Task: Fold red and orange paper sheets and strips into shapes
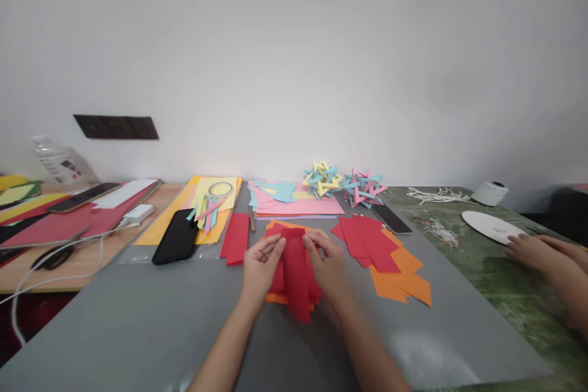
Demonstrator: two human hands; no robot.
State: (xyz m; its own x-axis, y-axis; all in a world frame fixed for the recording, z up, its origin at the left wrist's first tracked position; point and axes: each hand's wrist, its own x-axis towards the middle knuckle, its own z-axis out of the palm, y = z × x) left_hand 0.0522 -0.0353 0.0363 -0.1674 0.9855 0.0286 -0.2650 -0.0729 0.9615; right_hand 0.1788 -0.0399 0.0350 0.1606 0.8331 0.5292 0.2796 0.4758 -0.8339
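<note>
Centrally: one red paper strip (296, 278), pinched near its top corners by my left hand (263, 263) and right hand (327, 260); below, red-and-orange paper stack (276, 283), grey desk (160, 318).

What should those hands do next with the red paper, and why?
Perhaps fold the red strip lengthwise: the left hand and right hand pinch opposite sides of its upper end, so those edges could be brought together.

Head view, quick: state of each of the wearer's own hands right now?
Left hand: closed, pinching the red strip near its top left corner.
Right hand: closed, pinching the same strip near its top right corner.
</note>
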